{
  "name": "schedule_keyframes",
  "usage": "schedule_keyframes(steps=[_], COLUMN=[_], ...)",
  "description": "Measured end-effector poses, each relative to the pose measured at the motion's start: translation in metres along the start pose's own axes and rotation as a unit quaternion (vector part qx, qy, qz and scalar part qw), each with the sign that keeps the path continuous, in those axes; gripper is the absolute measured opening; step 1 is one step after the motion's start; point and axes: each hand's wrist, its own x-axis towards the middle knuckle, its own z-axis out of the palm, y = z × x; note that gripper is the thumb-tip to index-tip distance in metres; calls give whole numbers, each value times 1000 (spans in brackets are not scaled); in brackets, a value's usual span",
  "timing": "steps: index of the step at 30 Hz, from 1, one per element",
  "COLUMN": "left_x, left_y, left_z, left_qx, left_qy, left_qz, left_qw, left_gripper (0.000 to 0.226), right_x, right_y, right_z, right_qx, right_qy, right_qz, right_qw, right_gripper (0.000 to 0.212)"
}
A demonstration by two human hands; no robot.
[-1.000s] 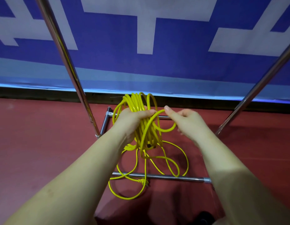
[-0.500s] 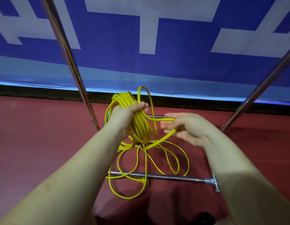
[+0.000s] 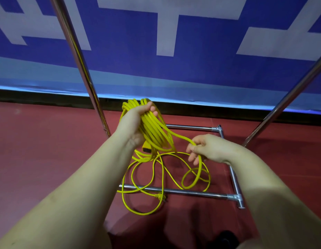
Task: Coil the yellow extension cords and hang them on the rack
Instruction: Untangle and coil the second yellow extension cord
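- My left hand (image 3: pixel 133 121) is raised ahead of me, forearm reaching up from the lower left, fingers wrapped round the gathered loops of the yellow extension cord (image 3: pixel 154 132); the fingertips show over the top of the bundle.
- The coil hangs from that grip, tilted down to the right, with a yellow socket end (image 3: pixel 147 147) poking out just under the wrist.
- My right hand (image 3: pixel 208 150) sits lower and to the right, forearm coming in from the lower right. Its fingers are curled round a single strand that runs from the coil, through the hand, and down to the floor.
- The loose remainder of the cord lies in open loops on the red floor (image 3: pixel 48 150), draped across the front base bar of the rack (image 3: pixel 192 192); the plug end (image 3: pixel 160 196) rests right at that bar.
- The rack's two slanted uprights stand either side of my hands, in front of a blue and white banner (image 3: pixel 201 42).
- Against half a second ago: my right hand has dropped and pulled away to the right, from open beside the coil to clasped on the strand.
- My left hand has kept its grip and sits a touch higher; the floor loops have spread further right.
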Motion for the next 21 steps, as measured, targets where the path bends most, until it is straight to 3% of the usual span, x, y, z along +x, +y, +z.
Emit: schedule_keyframes(steps=[5, 9, 12, 15, 19, 21], left_x=[4, 10, 8, 4, -5, -7], left_y=[9, 7, -2, -10, -19, -22], left_z=[-6, -12, -11, -8, -4, -4], left_qx=[-2, 66, 181, 262, 308, 331], left_qy=[12, -1, -1, -22, -79, -106], left_qz=[40, 66, 114, 131, 111, 97], left_qw=[999, 996, 977, 956, 941, 933], left_gripper=[16, 10, 8, 14, 8, 9], right_x=[-4, -6, -10, -11, -3, 1], right_y=[15, 14, 1, -13, -23, -24], right_z=[-3, -9, -17, -19, -20, -20], right_qx=[-131, 26, 180, 389, 623, 677], right_qy=[-95, -10, 59, 104, 144, 162], right_qz=[56, 63, 33, 10, 35, 42], right_qw=[985, 998, 981, 915, 768, 717], right_gripper=[14, 12, 6, 12, 15, 13])
